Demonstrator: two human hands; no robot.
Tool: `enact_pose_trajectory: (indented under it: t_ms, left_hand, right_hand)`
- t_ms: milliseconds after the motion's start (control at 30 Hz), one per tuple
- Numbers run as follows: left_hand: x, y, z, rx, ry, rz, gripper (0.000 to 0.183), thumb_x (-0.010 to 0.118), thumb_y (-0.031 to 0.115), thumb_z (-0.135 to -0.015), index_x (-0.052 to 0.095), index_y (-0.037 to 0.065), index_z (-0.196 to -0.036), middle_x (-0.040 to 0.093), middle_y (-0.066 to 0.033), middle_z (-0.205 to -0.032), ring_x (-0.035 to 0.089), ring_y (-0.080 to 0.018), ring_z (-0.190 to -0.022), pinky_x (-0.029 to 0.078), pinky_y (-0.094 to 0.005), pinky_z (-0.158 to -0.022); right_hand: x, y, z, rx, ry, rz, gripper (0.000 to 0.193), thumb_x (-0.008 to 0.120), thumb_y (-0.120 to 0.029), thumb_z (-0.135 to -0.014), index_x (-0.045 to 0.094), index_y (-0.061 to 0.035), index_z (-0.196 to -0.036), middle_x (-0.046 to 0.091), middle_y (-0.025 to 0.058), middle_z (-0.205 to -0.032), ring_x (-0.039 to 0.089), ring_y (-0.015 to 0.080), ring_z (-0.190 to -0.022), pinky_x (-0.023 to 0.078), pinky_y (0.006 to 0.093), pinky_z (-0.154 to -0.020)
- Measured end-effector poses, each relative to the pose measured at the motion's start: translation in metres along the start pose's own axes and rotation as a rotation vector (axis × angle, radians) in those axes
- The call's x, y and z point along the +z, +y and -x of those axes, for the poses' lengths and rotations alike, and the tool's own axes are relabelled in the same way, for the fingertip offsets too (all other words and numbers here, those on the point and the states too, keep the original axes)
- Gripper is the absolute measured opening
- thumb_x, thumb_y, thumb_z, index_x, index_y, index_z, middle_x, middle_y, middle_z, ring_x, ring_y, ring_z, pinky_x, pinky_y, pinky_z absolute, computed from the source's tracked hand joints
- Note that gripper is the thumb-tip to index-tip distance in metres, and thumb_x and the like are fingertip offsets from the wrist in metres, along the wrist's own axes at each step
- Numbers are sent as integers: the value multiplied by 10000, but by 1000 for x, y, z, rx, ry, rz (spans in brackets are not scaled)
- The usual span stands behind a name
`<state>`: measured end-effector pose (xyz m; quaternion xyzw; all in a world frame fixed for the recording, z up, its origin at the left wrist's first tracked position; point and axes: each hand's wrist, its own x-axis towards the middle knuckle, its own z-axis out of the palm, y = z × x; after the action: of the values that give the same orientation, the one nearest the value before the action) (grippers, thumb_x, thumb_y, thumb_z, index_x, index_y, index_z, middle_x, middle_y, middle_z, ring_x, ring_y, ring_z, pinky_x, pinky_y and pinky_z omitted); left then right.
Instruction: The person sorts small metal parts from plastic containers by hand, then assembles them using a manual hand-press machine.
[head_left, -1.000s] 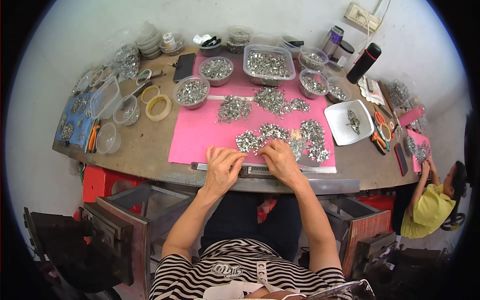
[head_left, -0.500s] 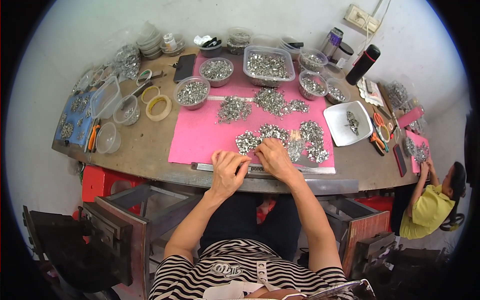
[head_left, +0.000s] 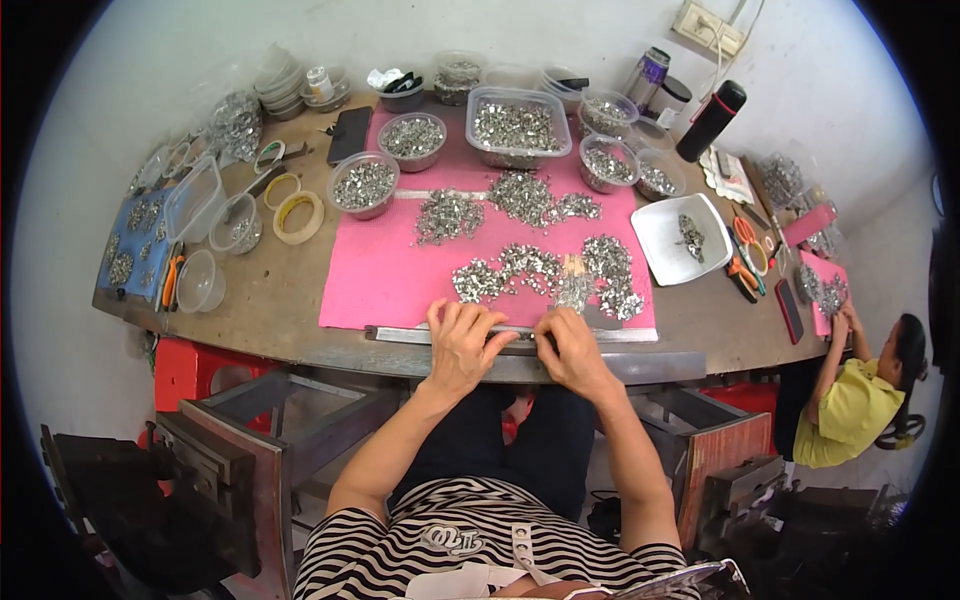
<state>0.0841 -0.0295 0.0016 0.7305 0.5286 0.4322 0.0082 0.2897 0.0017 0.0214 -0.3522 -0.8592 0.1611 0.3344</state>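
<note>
While both forearms reach in from below, left hand (head_left: 470,342) bends over a slim metal bar (head_left: 400,335) along the near edge of the pink mat (head_left: 385,268); right hand (head_left: 566,347) just beside it, fingers curled. Whether either pinches anything, cannot tell. Small silvery metal pieces (head_left: 606,265) heaped beyond, on the mat. White square dish (head_left: 660,252) at right holds more.
</note>
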Motion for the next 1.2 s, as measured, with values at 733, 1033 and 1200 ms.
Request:
enact_pose_trajectory:
  t_ms: [733, 1033, 1200]
  left_hand:
    - [-35, -23, 18, 0, -236, 19, 577, 795, 400, -800, 637, 41, -1224, 563, -91, -1200, 501, -315, -1179, 314, -569, -1021]
    - [-5, -13, -31, 61, -568, -86, 662, 465, 480, -1034, 434, 12, -1501, 379, -140, -1589, 192, -479, -1496, 84, -769, -1125]
    - [-39, -16, -17, 48, -749, 24, 613, 431, 488, -1045, 478, 73, -1493, 399, -59, -1598, 143, -468, -1522, 17, -782, -1121]
  right_hand:
    - [-6, 2, 27, 114, 197, 90, 264, 752, -60, -834, 678, -2, -1081, 652, 134, -1054, 606, 310, -960, 463, 422, -832]
    - [15, 23, -25, -15, -137, 344, 374, 605, -109, -949, 604, 26, -1298, 561, 179, -1426, 477, 349, -1370, 360, 502, -1138]
    - [-19, 12, -13, 0, -254, 47, 323, 623, -88, -944, 641, 13, -1250, 604, 163, -1378, 523, 332, -1327, 386, 460, -1121]
